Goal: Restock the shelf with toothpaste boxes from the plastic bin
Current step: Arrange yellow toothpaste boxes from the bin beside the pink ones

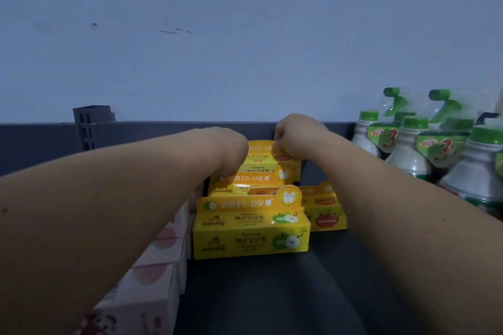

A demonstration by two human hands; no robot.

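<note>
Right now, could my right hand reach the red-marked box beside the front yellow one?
Probably yes: the red-marked box sits uncovered near the right hand, though that hand pinches the rear yellow box and must release it first.

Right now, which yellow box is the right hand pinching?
The rearmost box, nearest the back rail. The right hand pinches its top edge; the other yellow boxes lie in front of it.

Dim, flat, bluish indoor light, wide-angle view
The wall [245, 35] at top is evenly lit, grainy; the yellow toothpaste boxes [250, 228] at centre read sharpest; forearms [81, 226] in the lower corners bulge and blur, and spray bottles [441, 144] at the right edge smear
</note>
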